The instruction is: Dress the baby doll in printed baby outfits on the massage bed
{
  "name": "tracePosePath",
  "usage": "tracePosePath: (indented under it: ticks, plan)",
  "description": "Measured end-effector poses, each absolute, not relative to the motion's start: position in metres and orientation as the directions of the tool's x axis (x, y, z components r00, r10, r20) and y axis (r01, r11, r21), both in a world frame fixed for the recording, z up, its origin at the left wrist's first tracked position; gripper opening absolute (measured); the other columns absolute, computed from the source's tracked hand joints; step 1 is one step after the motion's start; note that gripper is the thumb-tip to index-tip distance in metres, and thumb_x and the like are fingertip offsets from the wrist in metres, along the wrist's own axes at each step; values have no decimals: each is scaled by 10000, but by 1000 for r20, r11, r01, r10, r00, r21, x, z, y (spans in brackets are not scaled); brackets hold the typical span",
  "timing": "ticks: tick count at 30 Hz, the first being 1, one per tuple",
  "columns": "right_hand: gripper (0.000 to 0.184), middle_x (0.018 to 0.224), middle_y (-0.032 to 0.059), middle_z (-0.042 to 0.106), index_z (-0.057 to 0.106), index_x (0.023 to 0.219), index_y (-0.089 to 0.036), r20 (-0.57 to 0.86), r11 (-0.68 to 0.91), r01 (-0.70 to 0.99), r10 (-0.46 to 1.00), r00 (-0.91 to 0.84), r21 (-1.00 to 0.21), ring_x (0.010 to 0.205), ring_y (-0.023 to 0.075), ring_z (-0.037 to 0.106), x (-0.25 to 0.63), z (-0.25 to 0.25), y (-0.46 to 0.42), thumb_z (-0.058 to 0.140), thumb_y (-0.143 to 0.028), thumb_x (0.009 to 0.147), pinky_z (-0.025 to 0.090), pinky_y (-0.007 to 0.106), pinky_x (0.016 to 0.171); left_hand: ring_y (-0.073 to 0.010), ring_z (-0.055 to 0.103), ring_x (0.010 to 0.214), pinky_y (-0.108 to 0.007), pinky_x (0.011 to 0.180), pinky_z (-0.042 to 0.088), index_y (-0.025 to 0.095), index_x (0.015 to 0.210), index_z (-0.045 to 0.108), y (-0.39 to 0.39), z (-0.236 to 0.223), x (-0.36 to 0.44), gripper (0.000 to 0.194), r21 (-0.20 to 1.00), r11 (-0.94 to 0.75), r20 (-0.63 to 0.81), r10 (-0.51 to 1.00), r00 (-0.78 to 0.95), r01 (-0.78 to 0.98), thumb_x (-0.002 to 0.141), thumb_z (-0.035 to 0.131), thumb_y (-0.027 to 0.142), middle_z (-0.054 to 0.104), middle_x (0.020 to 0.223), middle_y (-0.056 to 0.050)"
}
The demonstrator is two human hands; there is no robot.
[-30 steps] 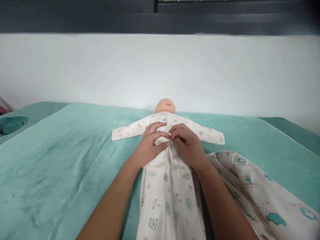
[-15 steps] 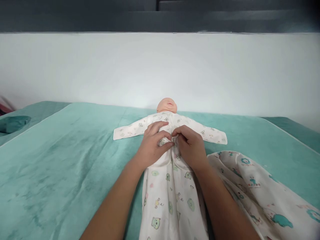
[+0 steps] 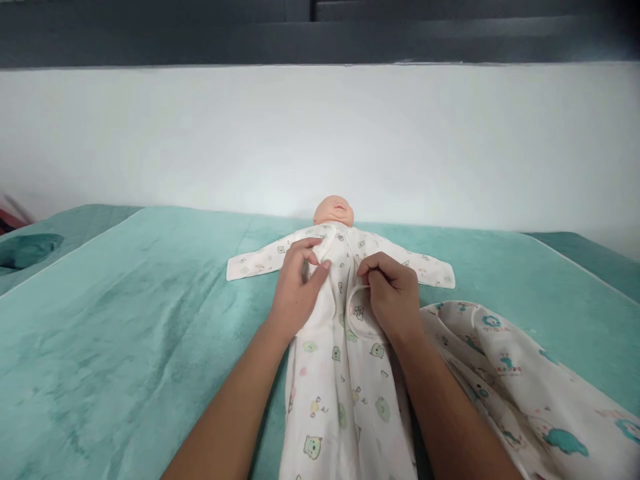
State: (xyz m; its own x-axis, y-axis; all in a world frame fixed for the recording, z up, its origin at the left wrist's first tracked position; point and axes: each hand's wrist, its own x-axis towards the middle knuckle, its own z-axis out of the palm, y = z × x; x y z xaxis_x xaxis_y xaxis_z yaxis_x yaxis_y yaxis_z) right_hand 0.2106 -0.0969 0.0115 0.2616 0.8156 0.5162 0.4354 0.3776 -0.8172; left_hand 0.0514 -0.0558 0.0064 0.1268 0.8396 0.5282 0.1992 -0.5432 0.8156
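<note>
A baby doll [image 3: 334,210] lies on its back with its head at the far end. It wears a white baby jacket [image 3: 257,261] with small printed animals, sleeves spread out to both sides. Under the jacket's parted front shows a white garment with green bear prints [image 3: 345,380], running toward me. My left hand [image 3: 300,283] closes on the jacket's left front edge at the chest, thumb toward the fingers. With fingers curled in a pinch, my right hand [image 3: 393,290] holds the right front edge, whose corner is folded back.
A rumpled white cloth with teal animal prints [image 3: 525,373] lies to the right, beside my forearm. A teal plush blanket [image 3: 150,320] covers the surface. Behind the doll's head stands a white wall [image 3: 320,133] with a dark band above.
My hands have moved apart from the middle of the chest, left hand to the left and right hand to the right. The jacket's front has parted, showing the bear-print garment beneath.
</note>
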Motion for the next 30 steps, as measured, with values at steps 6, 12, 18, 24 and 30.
tracePosePath:
  ticks: [6,12,18,24,30]
  plan:
    - [140,726,-34,567,624,840,-221,437,252,454,823,364,-854,616,129,475,213,11,-92,490,-229,801,381,274,619,-170,615,929,-297,809,449,222,770,406,-46,8,45,194,946,-224,280,930,-239,235,822,593,230,669,964,-3]
    - [312,968,20,625,632,1029,-235,226,16,479,895,384,-878,668,148,526,228,11,-83,630,-407,768,424,309,649,-156,586,735,-274,681,432,230,852,488,-30,11,13,138,856,-125,275,932,-237,501,788,596,171,629,832,19]
    - [304,1000,94,656,680,1003,-184,386,-109,576,641,663,-810,780,219,587,291,1,-81,527,-219,743,467,412,793,-223,622,938,-347,818,494,192,919,559,-15,5,-17,261,776,-45,387,821,-419,629,759,459,12,646,993,-73]
    - [283,1170,121,641,650,1094,-205,684,188,770,616,391,-610,1159,283,553,258,2,-85,471,-235,876,422,491,1026,-226,590,1179,-406,1058,456,196,1139,626,-17,-11,13,441,511,-526,650,754,95,680,814,384,21,663,1205,-84]
    - [389,1469,38,531,591,1314,-295,563,480,618,823,-72,-623,1397,255,428,208,-3,-86,546,-390,940,329,509,1169,-263,433,1408,-507,1186,320,210,1410,503,-9,-21,22,488,454,-535,471,823,317,713,939,378,175,536,1471,-91]
